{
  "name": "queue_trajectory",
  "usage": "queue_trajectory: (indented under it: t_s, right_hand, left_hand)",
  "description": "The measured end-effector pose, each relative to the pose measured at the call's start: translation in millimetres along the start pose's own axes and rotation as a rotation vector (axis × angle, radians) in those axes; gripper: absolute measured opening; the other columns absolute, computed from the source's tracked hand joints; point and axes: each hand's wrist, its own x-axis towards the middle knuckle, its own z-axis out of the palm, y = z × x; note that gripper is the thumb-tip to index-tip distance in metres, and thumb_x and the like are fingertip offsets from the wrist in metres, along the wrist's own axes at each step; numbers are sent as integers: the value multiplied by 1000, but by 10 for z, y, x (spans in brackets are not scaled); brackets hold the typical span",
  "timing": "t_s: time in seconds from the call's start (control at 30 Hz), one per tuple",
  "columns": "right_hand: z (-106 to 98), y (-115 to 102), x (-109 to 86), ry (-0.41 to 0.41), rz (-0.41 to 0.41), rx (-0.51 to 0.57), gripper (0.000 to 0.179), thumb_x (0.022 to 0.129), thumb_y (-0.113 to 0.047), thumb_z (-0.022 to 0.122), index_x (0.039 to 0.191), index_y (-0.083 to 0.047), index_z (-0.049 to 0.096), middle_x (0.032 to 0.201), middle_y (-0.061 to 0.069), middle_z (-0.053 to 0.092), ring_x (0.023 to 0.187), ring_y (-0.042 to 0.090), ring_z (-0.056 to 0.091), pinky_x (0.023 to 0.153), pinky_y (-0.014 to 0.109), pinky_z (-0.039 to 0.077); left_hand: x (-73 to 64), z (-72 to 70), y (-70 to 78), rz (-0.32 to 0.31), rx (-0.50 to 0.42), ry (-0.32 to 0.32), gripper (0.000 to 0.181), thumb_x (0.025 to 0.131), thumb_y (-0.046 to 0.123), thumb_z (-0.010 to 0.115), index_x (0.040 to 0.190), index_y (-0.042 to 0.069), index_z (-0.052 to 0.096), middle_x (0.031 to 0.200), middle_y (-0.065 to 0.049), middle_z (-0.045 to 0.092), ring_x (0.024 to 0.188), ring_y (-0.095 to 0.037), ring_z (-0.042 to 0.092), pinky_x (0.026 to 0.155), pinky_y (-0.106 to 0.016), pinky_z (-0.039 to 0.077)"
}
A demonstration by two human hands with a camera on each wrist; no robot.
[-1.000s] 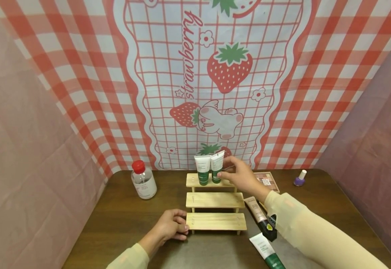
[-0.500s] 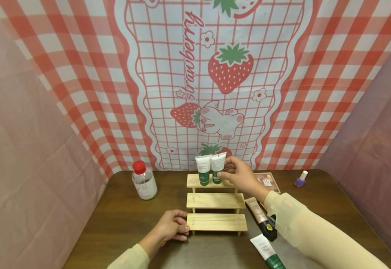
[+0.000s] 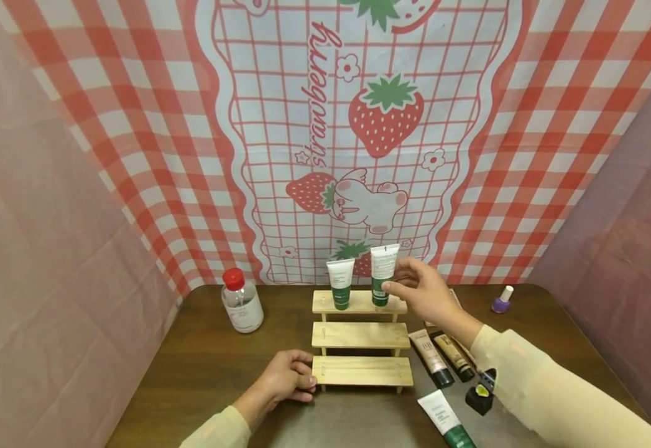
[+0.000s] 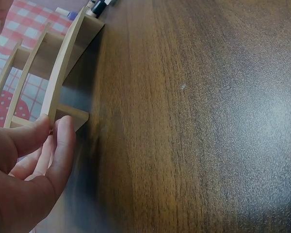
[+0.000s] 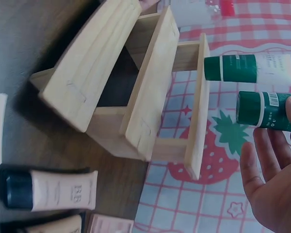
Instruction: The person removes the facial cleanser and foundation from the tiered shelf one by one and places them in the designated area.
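Note:
My right hand [image 3: 427, 292] pinches a white-and-green squeeze tube [image 3: 383, 267] between thumb and fingers, cap down, over the right part of the top shelf. In the right wrist view, a gap shows between its green cap and that shelf. A matching tube [image 3: 341, 283] stands on its cap at the top shelf's left side, apart from the held one. My left hand [image 3: 287, 376] pinches the left end of the lowest board of a three-step wooden rack [image 3: 361, 371]. The left wrist view shows the thumb [image 4: 31, 133] on the board's edge.
Right of the rack lie a beige BB cream tube [image 3: 430, 354], a gold-and-black tube [image 3: 454, 356] and another white-and-green tube [image 3: 445, 417]. Purple nail polish [image 3: 502, 300] stands at the back right. A red-capped bottle [image 3: 242, 302] stands left. A checkered cloth [image 3: 275, 155] hangs behind.
My right hand has moved right with the squeeze tube, away from the standing tube, and the held tube is now more upright. The gold-and-black tube has come into view. My left hand stays put.

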Motion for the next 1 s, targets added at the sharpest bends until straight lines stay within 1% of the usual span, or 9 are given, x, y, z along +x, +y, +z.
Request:
queue_trajectory:
  t_s: [0.13, 0.2, 0.33, 0.5, 0.6, 0.7, 0.8, 0.93, 1.0]
  right_hand:
    - [-178, 39, -185, 9, -9, -9, 40, 95, -32, 76, 124, -8, 62, 115, 12, 71, 104, 26, 68, 83, 34, 63]
    - [-272, 80, -299, 12, 14, -32, 42, 95, -34, 75, 125, -9, 62, 115, 11, 70, 103, 22, 67, 80, 31, 63]
    - [-447, 179, -547, 11, 68, -35, 44, 95, -35, 75, 128, -9, 62, 116, 13, 68, 99, 16, 68, 74, 29, 64]
    - [-620, 378, -861, -9, 81, -16, 40, 96, -22, 74, 127, 1, 61, 111, 18, 69, 90, 10, 71, 70, 30, 65]
    - [-705, 522, -1054, -45, 128, 1, 43, 97, -19, 73, 129, 5, 58, 108, 18, 68, 85, 11, 72, 67, 33, 66]
    - [-774, 672, -1241, -85, 191, -3, 46, 97, -21, 72, 132, 6, 57, 108, 16, 69, 83, 11, 71, 64, 36, 66]
    - [-833, 827, -1414, -147, 229, 0, 48, 99, -21, 70, 134, 7, 56, 107, 14, 70, 79, 11, 69, 61, 37, 65]
    - [-885, 1019, -1632, -246, 277, 55, 48, 101, -19, 66, 135, 11, 53, 104, 11, 70, 71, 12, 64, 57, 35, 62]
    - [-896, 1105, -1727, -287, 325, 95, 47, 102, -19, 65, 134, 12, 53, 103, 10, 70, 69, 13, 61, 56, 35, 61]
  left_hand:
    - [-5, 9, 11, -4, 1, -1, 53, 85, -18, 70, 133, -15, 48, 94, -15, 63, 74, -22, 67, 63, -36, 67]
    - [-7, 11, 15, -6, 1, -2, 52, 85, -18, 69, 133, -15, 49, 94, -15, 63, 74, -22, 67, 63, -36, 67]
    - [-6, 10, 19, -5, 0, -4, 52, 85, -18, 69, 133, -15, 48, 94, -15, 63, 74, -21, 67, 63, -36, 67]
    - [-5, 5, 12, -6, -4, -5, 53, 85, -18, 69, 134, -16, 48, 95, -15, 63, 74, -21, 67, 64, -37, 67]
    - [-6, 2, 6, -8, -5, -5, 53, 85, -19, 69, 133, -16, 48, 94, -15, 63, 73, -22, 67, 63, -37, 67]
    - [-10, 3, 6, -7, -4, -4, 52, 85, -19, 69, 133, -16, 47, 94, -15, 63, 73, -22, 67, 64, -37, 67]
    - [-11, 3, 3, -5, -3, -1, 53, 85, -19, 69, 133, -16, 47, 95, -16, 63, 74, -22, 67, 64, -38, 67]
    - [-11, 2, 4, -6, -4, 1, 53, 85, -18, 69, 134, -16, 47, 96, -16, 63, 74, -22, 67, 65, -39, 67]
    - [-9, 0, 2, -7, -3, 0, 53, 85, -18, 69, 134, -16, 47, 96, -16, 62, 75, -22, 67, 65, -39, 67]
